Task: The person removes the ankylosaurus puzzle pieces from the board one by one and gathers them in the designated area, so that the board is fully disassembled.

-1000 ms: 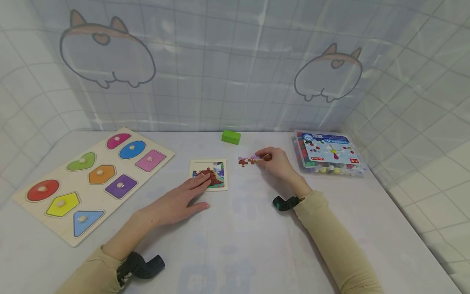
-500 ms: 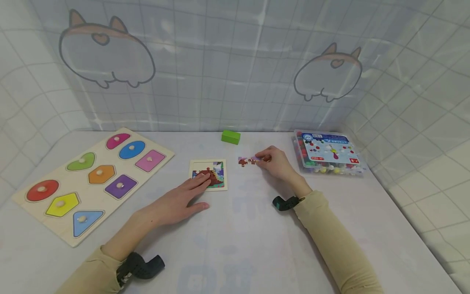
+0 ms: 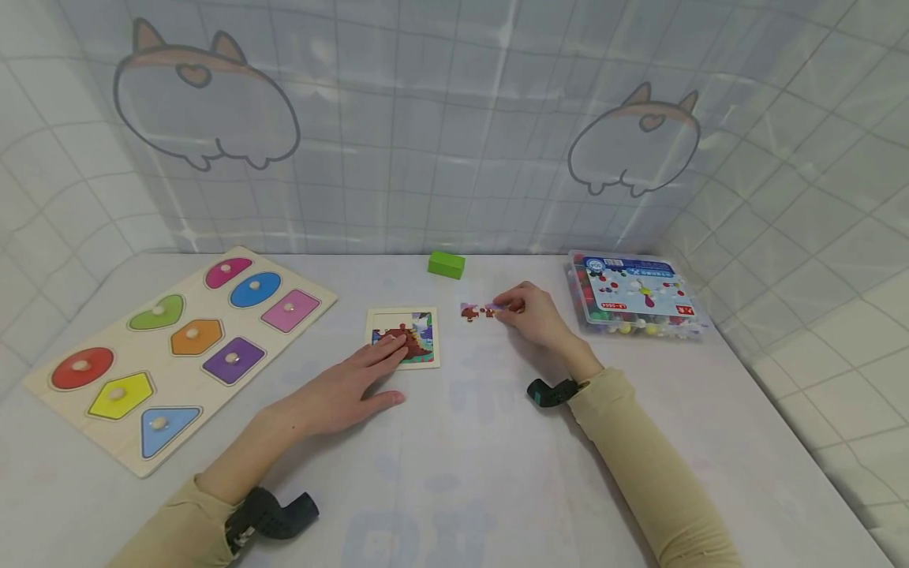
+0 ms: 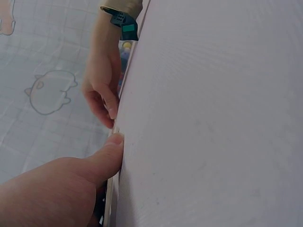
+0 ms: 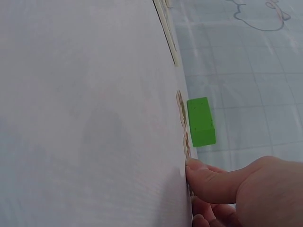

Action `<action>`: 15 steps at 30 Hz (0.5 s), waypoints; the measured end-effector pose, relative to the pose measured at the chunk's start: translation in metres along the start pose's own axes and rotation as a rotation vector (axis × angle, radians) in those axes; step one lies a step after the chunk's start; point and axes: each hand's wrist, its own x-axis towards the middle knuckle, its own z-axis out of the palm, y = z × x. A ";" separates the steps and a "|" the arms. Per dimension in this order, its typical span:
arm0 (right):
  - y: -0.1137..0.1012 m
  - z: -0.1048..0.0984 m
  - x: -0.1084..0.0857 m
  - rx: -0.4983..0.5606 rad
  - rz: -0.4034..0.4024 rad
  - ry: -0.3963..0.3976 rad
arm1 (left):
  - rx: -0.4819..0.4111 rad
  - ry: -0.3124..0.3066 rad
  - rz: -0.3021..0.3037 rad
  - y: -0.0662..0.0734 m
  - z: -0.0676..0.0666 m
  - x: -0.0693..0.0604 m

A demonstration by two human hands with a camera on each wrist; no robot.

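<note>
From my end of the feed, the right hand [image 3: 534, 317] pinches, as near as I can tell, the right end of the small purple-and-brown pieces [image 3: 469, 313] between thumb and forefinger, its other fingers curled; its fingertips hide what they cover, so I cannot count the pieces. The left hand [image 3: 346, 386] lies with fingers straight across the tray [image 3: 436, 339], gripping nothing; its thumb rests apart from the tray's near edge.

Over the last second I see next to no change; both hands keep their places, the pieces have not shifted visibly, and the tray sits as it did. To me that means the work stands where it stood: pieces lie outside the tray, just to its right on the table [image 3: 469, 442], while a pale patch shows bare in the tray's upper left, above the brown figure.

Farther out, the green block [image 3: 447, 266] sits behind the tray and pieces, near the wall; the clear box [image 3: 635, 292] of coloured parts lies beyond the right hand; the shape board [image 3: 152, 355] slants across the left side, well apart from the right hand.
</note>
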 end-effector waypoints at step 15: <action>0.000 0.001 0.000 0.012 0.029 -0.023 | 0.007 -0.004 0.003 0.000 -0.001 0.001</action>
